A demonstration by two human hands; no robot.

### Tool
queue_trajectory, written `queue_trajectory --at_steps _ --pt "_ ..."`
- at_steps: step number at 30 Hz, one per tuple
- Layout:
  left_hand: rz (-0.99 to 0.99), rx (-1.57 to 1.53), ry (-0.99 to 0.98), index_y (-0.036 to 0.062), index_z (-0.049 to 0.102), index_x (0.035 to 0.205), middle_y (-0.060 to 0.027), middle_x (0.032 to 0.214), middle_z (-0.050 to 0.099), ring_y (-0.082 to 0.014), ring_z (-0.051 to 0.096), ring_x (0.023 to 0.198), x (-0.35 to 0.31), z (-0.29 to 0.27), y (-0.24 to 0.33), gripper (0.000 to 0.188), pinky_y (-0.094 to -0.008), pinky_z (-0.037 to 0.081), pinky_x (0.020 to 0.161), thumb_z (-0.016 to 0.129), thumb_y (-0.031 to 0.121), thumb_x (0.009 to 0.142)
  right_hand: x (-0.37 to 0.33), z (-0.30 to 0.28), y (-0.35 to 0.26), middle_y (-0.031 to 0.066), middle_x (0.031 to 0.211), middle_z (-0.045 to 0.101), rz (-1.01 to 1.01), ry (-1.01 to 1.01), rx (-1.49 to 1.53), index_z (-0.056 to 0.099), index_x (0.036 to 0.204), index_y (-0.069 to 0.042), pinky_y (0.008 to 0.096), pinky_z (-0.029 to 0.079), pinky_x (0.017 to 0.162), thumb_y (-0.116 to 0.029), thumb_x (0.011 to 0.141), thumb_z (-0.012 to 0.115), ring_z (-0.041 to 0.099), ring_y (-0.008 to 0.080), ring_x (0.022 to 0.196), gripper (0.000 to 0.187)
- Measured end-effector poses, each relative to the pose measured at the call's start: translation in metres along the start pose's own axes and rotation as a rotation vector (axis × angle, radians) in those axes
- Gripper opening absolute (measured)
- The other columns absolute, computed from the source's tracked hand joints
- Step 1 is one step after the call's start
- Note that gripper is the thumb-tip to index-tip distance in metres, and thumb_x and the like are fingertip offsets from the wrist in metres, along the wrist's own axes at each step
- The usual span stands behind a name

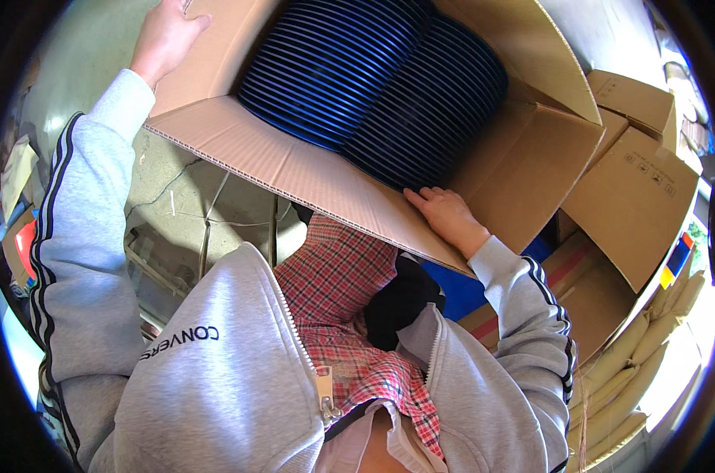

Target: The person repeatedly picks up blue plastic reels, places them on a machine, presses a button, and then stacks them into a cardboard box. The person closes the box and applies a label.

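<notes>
Dark discs (318,75) already sit in the unclosed carton (523,177), upper centre; right grip (446,216) lies open against it; left grip (168,35) unclear.

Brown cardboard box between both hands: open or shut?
Open: flaps spread outward on the brown cardboard box, exposing two dark, ridged, rounded stacks inside.

In front of you, an open carton (523,181) carries two rows of dark discs (334,71), packed on edge and pressed side by side. What bears the carton itself is hidden from you. Past its near edge, to your left, you see the grey floor (156,177), partly in shade, with a thin cord (162,197) lying across it.
</notes>
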State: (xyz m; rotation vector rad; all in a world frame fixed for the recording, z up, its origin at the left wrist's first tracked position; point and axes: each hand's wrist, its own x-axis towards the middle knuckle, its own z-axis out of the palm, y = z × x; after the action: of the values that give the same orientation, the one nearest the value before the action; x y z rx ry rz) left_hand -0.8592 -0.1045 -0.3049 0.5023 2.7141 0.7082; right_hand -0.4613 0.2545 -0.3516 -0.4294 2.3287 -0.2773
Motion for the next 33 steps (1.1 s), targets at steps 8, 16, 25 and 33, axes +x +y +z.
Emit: queue_trajectory --at_steps 8,16,25,33 --pt "-0.047 0.039 0.012 -0.0012 0.068 0.114 -0.0134 0.095 0.075 -0.0214 0.07 0.084 -0.003 0.0 0.008 0.033 -0.0347 0.052 0.08 0.068 0.02 0.088 0.001 0.009 0.003 0.0118 0.104 0.065 0.032 -0.036 -0.025 0.053 0.14 -0.014 0.0402 0.055 0.085 -0.01 0.092 0.051 0.065 0.0296 0.1 0.048" --pt "-0.036 0.083 0.029 -0.0022 0.067 0.113 -0.0141 0.094 0.074 -0.0216 0.069 0.084 -0.003 -0.001 0.005 0.034 -0.035 0.052 0.079 0.068 0.021 0.088 -0.002 -0.001 0.002 0.0127 0.129 0.057 0.052 -0.08 0.051 0.059 0.133 -0.013 0.0427 0.054 0.09 -0.011 0.092 0.051 0.062 0.0319 0.111 0.042" --pt "0.041 0.016 0.195 -0.003 0.07 0.101 -0.0236 0.09 0.071 -0.0327 0.07 0.086 -0.024 -0.004 0.056 0.031 -0.0411 0.053 0.076 0.07 0.009 0.073 -0.01 0.015 0.012 0.0135 0.138 0.056 0.017 0.029 0.169 0.059 0.131 -0.01 0.0422 0.053 0.095 -0.008 0.092 0.05 0.061 0.0322 0.115 0.04" --pt "-0.045 0.018 0.148 -0.0026 0.07 0.101 -0.0222 0.088 0.072 -0.0305 0.07 0.082 -0.019 -0.003 0.049 0.029 -0.0395 0.053 0.074 0.07 0.009 0.074 -0.008 0.018 0.014 0.0208 0.133 0.06 0.211 -0.047 0.391 0.045 0.143 -0.008 0.045 0.051 0.098 0.009 0.085 0.049 0.06 0.0395 0.117 0.061"
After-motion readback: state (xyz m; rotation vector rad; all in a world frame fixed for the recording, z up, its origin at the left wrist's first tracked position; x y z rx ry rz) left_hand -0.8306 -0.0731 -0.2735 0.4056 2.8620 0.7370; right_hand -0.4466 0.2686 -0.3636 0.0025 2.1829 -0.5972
